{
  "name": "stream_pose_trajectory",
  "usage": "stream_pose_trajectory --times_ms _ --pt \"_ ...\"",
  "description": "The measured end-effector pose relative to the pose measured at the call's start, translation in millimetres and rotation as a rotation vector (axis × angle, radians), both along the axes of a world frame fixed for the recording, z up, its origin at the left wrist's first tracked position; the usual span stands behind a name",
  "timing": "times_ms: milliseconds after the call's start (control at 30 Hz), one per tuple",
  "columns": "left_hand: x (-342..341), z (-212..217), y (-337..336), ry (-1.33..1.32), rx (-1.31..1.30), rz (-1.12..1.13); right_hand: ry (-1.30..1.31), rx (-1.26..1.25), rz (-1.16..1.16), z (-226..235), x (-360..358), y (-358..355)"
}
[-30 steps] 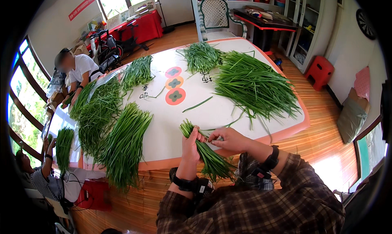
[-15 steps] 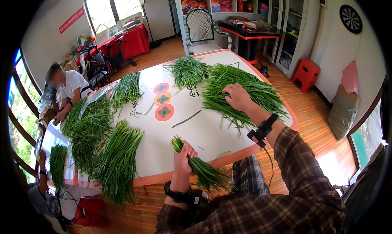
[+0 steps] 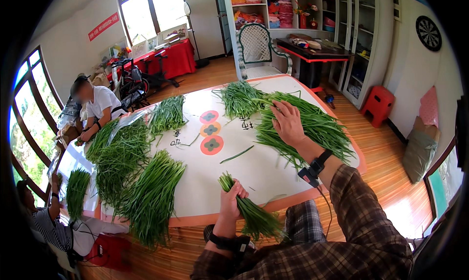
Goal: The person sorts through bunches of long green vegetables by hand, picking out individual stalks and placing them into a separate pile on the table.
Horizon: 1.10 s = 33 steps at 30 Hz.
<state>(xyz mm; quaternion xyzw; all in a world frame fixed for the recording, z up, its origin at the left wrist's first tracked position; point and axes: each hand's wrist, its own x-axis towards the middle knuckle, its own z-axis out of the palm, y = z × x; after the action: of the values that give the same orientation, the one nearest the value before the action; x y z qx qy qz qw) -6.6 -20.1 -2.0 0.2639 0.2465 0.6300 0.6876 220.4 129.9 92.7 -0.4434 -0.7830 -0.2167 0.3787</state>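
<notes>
My left hand is closed around a bundle of green chives at the near edge of the white table. The bundle's leafy end hangs toward my lap. My right hand reaches far over the table and rests with spread fingers on a large loose pile of chives at the right. Whether it grips any stalks I cannot tell. Both wrists carry black bands.
More chive heaps lie at the table's left and far middle. A single stalk lies loose. Seated people work at the far left and lower left. A white chair, red stool, shelves behind.
My right hand left the bundle and reached out to the large pile on the right. My left hand keeps hold of the bundle at the table's near edge.
</notes>
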Motion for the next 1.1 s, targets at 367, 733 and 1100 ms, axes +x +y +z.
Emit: stream_pose_trajectory --times_ms 367,733,1100 --pt "3 0 -1 -0.019 -0.005 0.011 0.572 -0.980 0.551 4 -35 -84" --pt "4 3 -4 0.066 -0.052 0.146 0.554 -1.267 0.816 -60 -59 -138" --pt "10 4 -3 0.034 0.035 0.172 0.452 -1.421 0.679 -57 -36 -131"
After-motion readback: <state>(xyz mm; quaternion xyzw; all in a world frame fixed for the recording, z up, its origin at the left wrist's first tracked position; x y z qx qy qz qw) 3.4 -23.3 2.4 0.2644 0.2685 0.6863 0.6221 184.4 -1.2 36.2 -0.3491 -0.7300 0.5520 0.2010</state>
